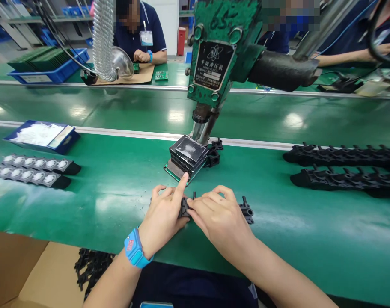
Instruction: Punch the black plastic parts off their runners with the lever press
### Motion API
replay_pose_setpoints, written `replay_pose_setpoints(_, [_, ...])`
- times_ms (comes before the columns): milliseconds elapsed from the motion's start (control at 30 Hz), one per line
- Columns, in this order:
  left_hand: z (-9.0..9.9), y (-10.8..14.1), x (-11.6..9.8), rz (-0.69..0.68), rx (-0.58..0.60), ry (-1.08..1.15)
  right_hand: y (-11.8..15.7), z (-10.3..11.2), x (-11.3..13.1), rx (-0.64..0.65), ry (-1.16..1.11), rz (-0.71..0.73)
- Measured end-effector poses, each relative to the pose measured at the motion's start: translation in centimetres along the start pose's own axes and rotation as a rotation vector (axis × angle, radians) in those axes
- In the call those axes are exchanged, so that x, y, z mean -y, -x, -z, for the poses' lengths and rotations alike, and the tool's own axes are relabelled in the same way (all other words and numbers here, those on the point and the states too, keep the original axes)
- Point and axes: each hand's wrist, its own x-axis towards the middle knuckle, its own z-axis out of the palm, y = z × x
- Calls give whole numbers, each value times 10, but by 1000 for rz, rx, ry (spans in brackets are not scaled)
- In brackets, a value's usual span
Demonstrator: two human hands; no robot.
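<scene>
Low over the green work surface, my left hand (165, 208) is closed around a black plastic part (184, 208), its index finger pointing forward. My right hand (218, 214) pinches the same part from the other side with thumb and fingertips. Much of the part is hidden by the fingers. Just right of my right hand lies another black plastic piece (247, 212) with a tubular end. Ahead of both hands, a dark finned metal block (188, 154) sits under the ram of a green hand press (214, 55). More black plastic pieces (214, 157) stand beside that block.
At left are two rows of black parts with white round tops (28, 171) and a blue bin (64, 141) with white contents. Rows of black parts (342, 171) lie at right. A cardboard box (50, 273) holds black pieces below. Co-workers sit across the bench.
</scene>
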Motion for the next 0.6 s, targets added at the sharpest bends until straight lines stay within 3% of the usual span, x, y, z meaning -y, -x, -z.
replay_pose_setpoints(167, [0, -1, -1, 12, 7, 12, 3, 1, 0, -6, -65, 30])
replay_pose_setpoints(300, [0, -2, 0, 7, 16, 13, 4, 3, -2, -28, -81, -59])
replay_pose_setpoints(500, [-1, -3, 0, 8, 0, 20, -1, 3, -9, 90, -109, -33])
replay_pose_setpoints(600, [-1, -3, -2, 20, -4, 27, 0, 3, -10, 59, -137, -22])
